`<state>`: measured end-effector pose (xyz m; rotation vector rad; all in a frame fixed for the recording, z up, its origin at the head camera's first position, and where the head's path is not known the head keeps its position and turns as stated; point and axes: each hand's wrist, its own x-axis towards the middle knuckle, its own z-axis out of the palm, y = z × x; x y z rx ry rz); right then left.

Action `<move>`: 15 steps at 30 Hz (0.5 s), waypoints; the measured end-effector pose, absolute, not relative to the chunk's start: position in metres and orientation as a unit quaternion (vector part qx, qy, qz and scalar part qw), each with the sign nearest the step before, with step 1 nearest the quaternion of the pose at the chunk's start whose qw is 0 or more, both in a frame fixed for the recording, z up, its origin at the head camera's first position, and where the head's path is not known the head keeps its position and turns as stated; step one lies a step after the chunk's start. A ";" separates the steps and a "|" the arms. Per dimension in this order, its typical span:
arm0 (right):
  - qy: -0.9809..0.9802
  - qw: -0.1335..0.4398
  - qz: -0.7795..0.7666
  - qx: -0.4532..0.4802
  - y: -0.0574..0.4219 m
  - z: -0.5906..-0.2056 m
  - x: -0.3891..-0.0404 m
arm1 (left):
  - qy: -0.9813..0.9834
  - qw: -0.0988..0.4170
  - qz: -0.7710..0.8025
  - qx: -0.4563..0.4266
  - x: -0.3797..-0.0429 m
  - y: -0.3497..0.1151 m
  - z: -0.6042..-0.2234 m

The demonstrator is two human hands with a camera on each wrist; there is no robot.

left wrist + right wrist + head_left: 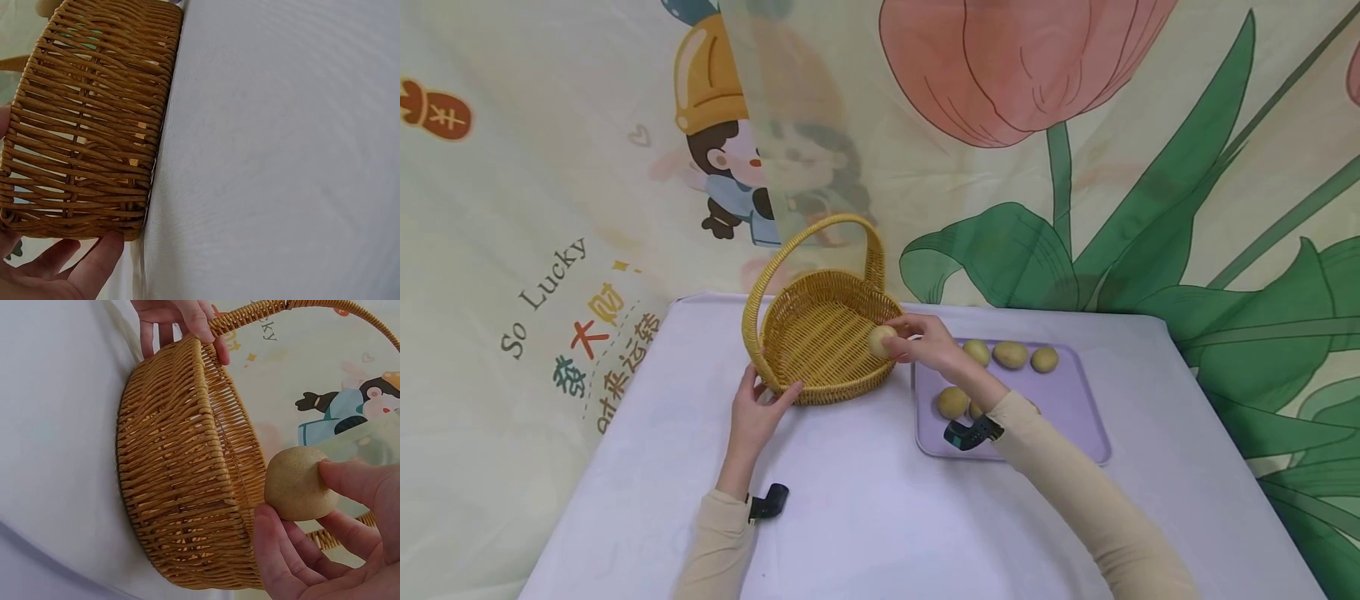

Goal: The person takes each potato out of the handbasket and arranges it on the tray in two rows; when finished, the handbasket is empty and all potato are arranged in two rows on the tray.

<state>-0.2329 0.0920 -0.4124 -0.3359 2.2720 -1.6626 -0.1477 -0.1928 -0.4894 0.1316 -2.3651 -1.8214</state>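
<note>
A round yellow wicker basket (pixel 850 392) with a tall arched handle stands on the white-covered table. My left hand (pixel 757 412) holds its near left side, the thumb at the rim and the fingers along the outer wall (pixel 94 119). Between thumb and fingers, my right hand (pixel 928 342) pinches a small, pale, roundish potato (pixel 299 484) at the basket's right rim. In the head view the potato overlaps the basket's inside. Woven base shows inside the basket. Several more potatoes (pixel 1010 355) lie on a purple tray (pixel 1067 425) to the right, some partly hidden by my right forearm.
The tray sits just right of the basket, under my right forearm. A printed cloth backdrop (pixel 1000 192) with tulips and cartoon figures hangs behind the table (pixel 850 508), close to the basket's handle. White cloth covers the tabletop.
</note>
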 end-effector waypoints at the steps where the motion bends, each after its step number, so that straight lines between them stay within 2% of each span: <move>1: 0.792 0.153 -0.580 -0.115 0.092 -0.412 -0.233 | -0.787 0.080 -0.610 0.044 -0.150 -0.194 -0.495; 15: 0.787 0.151 -0.591 -0.092 0.102 -0.416 -0.227 | -0.789 0.086 -0.606 0.045 -0.151 -0.196 -0.500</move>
